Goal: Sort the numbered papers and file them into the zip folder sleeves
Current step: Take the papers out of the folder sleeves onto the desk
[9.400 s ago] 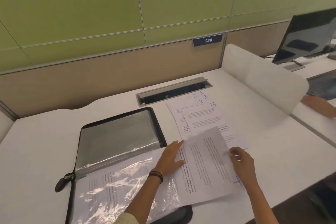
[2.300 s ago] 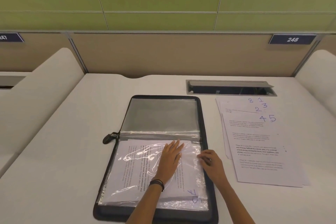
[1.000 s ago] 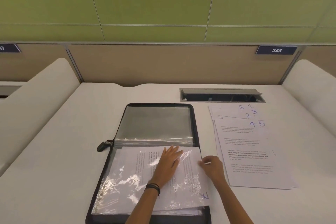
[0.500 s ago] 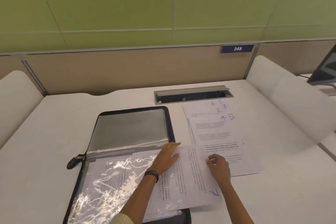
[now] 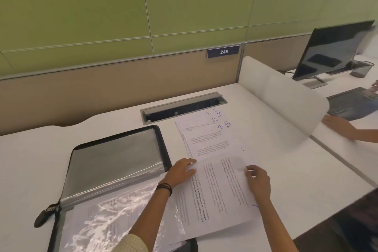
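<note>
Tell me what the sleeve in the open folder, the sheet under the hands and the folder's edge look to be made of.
Sleeve: thin clear plastic, glossy; crinkled white glare. Sheet: matte white paper, printed text. Folder's edge: black, probably fabric or plastic binding; too blurred to tell.

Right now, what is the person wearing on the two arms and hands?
The left hand has several thin dark bands together round its wrist, like cords or bracelets. Lower on that arm a cream sleeve with a fine knitted texture begins. The right hand and its forearm show no sleeve, watch or band; any ring is too blurred to tell.
</note>
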`<state>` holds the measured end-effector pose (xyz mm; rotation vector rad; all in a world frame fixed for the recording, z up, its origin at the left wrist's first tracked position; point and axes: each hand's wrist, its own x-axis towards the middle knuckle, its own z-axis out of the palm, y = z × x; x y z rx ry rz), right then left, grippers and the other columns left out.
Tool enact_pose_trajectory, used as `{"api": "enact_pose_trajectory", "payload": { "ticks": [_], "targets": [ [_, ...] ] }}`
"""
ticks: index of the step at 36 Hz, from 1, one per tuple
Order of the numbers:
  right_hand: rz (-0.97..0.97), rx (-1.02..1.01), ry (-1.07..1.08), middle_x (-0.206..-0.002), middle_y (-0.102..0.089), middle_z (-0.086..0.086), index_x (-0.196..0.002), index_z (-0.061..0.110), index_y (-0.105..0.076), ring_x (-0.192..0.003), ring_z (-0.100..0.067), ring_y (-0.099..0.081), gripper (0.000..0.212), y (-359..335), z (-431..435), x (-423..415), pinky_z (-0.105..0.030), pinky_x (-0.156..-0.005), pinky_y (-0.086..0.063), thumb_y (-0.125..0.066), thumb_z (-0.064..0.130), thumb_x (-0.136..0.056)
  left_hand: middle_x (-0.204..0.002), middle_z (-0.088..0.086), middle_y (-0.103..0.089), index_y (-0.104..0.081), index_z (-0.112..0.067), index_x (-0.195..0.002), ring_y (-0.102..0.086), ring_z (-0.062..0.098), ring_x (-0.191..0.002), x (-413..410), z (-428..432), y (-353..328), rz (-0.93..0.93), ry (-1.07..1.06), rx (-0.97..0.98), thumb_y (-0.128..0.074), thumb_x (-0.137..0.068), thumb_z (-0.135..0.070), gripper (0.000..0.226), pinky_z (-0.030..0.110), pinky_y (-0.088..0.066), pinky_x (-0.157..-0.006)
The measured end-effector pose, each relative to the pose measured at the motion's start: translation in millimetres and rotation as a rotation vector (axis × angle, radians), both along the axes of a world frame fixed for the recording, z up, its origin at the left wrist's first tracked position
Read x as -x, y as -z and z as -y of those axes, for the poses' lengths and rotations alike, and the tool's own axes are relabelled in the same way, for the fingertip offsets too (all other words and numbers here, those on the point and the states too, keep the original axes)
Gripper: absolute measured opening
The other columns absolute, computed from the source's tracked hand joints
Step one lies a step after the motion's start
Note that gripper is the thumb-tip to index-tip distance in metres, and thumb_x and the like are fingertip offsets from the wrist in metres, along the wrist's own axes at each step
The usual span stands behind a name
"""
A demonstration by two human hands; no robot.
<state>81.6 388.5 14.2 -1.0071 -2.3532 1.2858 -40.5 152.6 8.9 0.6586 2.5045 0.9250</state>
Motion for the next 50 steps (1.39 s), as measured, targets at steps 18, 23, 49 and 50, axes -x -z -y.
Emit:
{"api": "enact_pose_trajectory", "payload": {
  "ticks": [18,23,49,50],
  "targets": [
    [-0.196,-0.382,0.185,-0.120,-0.054,-0.017,-0.120,0.006,-0.055,-0.107,-0.035,-0.052,0.031,-29.0,-23.0,-18.6,-0.048,-0.090,-0.042,-0.054,0.002,-0.089,-0.088,0.000,-0.066,-0.062,-0.016,-0.087,-0.061,0.011,-0.078,5.0,-46.7,-22.3,-0.078,-0.084,-0.250,-0.056,-0.094,-0.021,0.010,0.009,-0.043,-0.064],
    [-0.255,-0.381,0.131,-0.133,-0.045,-0.015,-0.129,0.009,-0.050,-0.119,-0.034,-0.045,0.044,-24.5,-16.5,-19.7,-0.051,-0.098,-0.040,-0.056,-0.003,-0.087,-0.088,0.000,-0.063,-0.061,-0.015,-0.092,-0.063,0.014,-0.080,4.0,-45.8,-16.8,-0.018,-0.202,-0.359,-0.055,-0.094,-0.018,0.008,0.018,-0.050,-0.067],
    [0.055,-0.306,-0.274,-0.140,-0.045,-0.009,-0.124,0.010,-0.057,-0.128,-0.026,-0.044,0.033,44.7,-3.6,-34.5,-0.036,-0.107,-0.033,-0.054,0.009,-0.092,-0.117,0.012,-0.058,-0.045,-0.014,-0.113,-0.058,0.020,-0.100,-62.6,-112.6,23.7,0.626,-0.538,-0.719,-0.050,-0.084,0.014,0.041,0.028,-0.054,-0.079],
    [0.080,-0.309,-0.297,-0.141,-0.044,-0.008,-0.125,0.010,-0.057,-0.129,-0.025,-0.044,0.033,46.7,-4.1,-35.7,-0.035,-0.108,-0.033,-0.053,0.010,-0.092,-0.118,0.012,-0.058,-0.044,-0.013,-0.114,-0.058,0.020,-0.101,-64.5,-114.5,25.3,0.623,-0.535,-0.708,-0.050,-0.084,0.014,0.041,0.032,-0.054,-0.082]
  ]
}}
